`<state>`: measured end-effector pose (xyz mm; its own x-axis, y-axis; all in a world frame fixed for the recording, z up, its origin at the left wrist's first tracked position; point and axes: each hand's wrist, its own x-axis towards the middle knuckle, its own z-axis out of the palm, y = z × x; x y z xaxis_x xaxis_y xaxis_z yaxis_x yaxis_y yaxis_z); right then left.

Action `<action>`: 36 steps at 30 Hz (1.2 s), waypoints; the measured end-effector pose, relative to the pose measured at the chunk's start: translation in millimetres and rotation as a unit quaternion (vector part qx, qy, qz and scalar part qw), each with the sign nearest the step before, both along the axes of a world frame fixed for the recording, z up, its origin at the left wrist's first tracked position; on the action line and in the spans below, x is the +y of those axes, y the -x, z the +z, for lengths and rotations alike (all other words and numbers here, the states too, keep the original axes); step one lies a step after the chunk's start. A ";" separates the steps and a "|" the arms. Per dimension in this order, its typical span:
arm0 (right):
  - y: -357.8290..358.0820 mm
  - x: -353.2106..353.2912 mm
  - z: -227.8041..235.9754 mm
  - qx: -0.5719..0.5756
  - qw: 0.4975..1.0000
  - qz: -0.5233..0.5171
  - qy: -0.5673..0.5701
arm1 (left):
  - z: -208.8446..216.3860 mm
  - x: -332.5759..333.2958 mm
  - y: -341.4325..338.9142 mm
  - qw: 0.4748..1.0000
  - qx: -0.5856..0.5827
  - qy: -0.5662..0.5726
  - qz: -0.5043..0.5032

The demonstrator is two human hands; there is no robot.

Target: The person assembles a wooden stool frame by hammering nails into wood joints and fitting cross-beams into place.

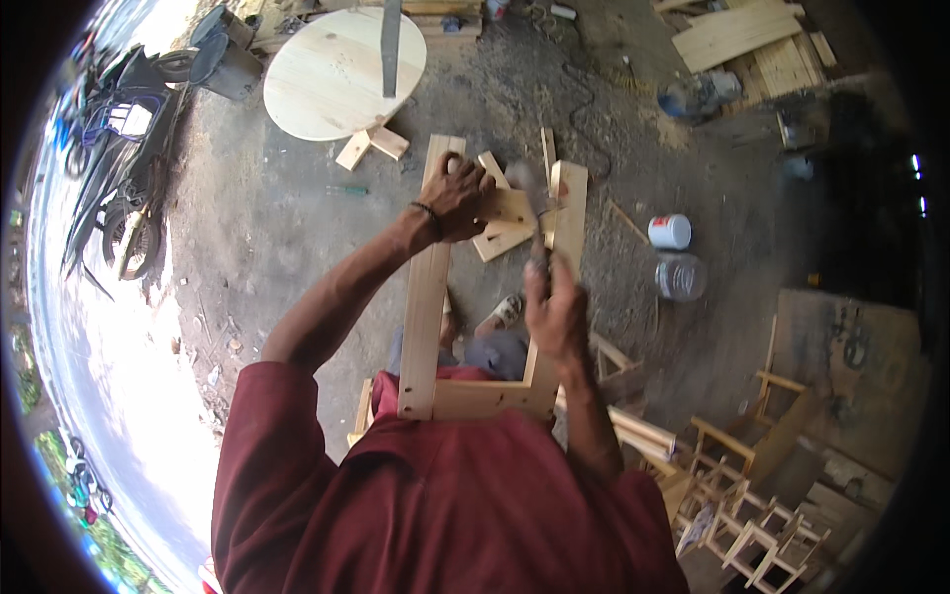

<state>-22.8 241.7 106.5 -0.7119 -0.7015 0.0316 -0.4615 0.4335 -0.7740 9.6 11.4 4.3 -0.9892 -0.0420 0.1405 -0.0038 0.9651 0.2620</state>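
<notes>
A pale wooden frame rests against my body, with a long left board (pixel 423 327), a right board (pixel 568 210) and a near crosspiece (pixel 480 398) joining them. Between the far parts of the long boards sits a short wooden crosspiece (pixel 512 206). My left hand (pixel 459 201) is closed around its left end, beside the left board; its fingertips are partly hidden. In my closed right hand (pixel 558 315) is a slim dark-handled tool (pixel 540 249), pointing away from me near the right board. Motion smears the tool's far end, so its exact kind is unclear.
A round wooden panel (pixel 332 84) lies at the far left, with small offcuts (pixel 371 146) nearby. To the right are a white tub (pixel 670 232) and a clear plastic container (pixel 681 277). Small wooden frames (pixel 752 535) crowd the near right; motorcycles (pixel 119 168) stand left.
</notes>
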 end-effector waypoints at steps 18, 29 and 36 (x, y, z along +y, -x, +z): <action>0.3 1.3 70.2 0.082 0.964 -0.004 0.254 | 3.9 -8.2 -2.5 1.000 -0.007 0.006 -0.007; -1.3 -6.2 32.8 -0.014 0.999 -0.001 0.032 | -2.8 -6.4 -3.2 1.000 0.022 0.002 -0.001; 0.8 16.6 -32.4 0.005 1.000 0.026 -0.016 | 0.8 -1.3 7.9 1.000 0.024 -0.013 -0.002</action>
<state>-23.6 258.3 74.1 -0.6745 -0.7381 0.0155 -0.4915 0.4333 -0.7554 1.7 10.1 5.1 -0.9815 -0.0421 0.1870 0.0135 0.9579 0.2867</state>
